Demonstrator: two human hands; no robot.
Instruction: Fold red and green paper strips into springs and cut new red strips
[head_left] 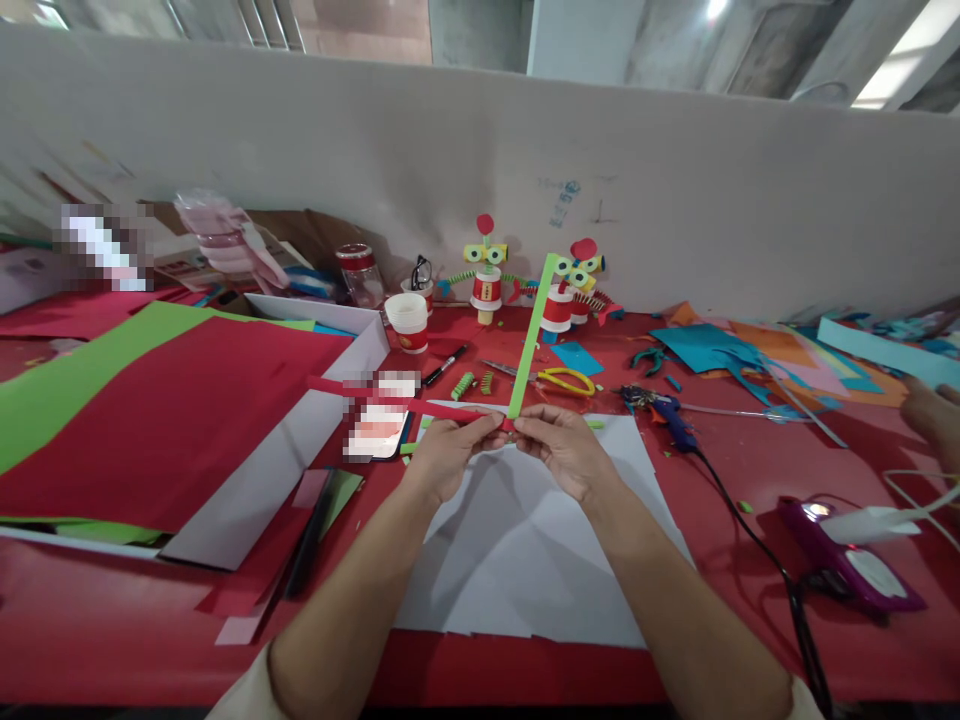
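Note:
My left hand [444, 452] pinches a long red paper strip [442, 408], which runs out to the left over the phone. Close beside it, my right hand [561, 447] is closed on the bottom end of a green paper strip [532, 338] that stands up and leans slightly right. The two strips cross at the fingertips, with a small red fold between the hands. Both hands are above a sheet of white paper [525, 560]. More green strip pieces lie on the sheet's far edge, partly hidden by the hands. Folded green paper springs [463, 386] rest just beyond.
Left stands a white box [247, 500] with red and green paper. Yellow-handled scissors [566, 380], a pen [445, 365] and paper cups [406, 322] lie ahead; paper-cup figures [487, 285] stand by the wall. Right are a glue gun [671, 420], a purple power strip [855, 560] and another person's hand [931, 415].

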